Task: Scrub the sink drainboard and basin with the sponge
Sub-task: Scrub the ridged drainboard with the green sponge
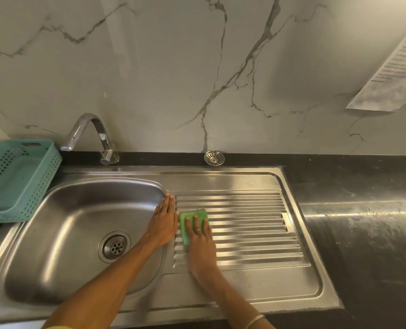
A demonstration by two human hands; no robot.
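Observation:
A green sponge [190, 216] lies flat on the left end of the ribbed steel drainboard [249, 224]. My right hand [198, 233] presses down on it with straight fingers; part of the sponge is hidden under the palm. My left hand [164, 222] rests flat on the strip between drainboard and basin [78, 233], fingers straight and pointing away from me, holding nothing. The basin has a round drain [114, 247] at its bottom and looks dry.
A chrome tap [90, 136] curves over the basin's back left. A teal perforated basket [16, 179] stands left of the sink. A loose metal strainer [214, 158] leans at the wall. Dark countertop [363, 233] extends right. A printed sheet [396, 67] hangs on the marble wall.

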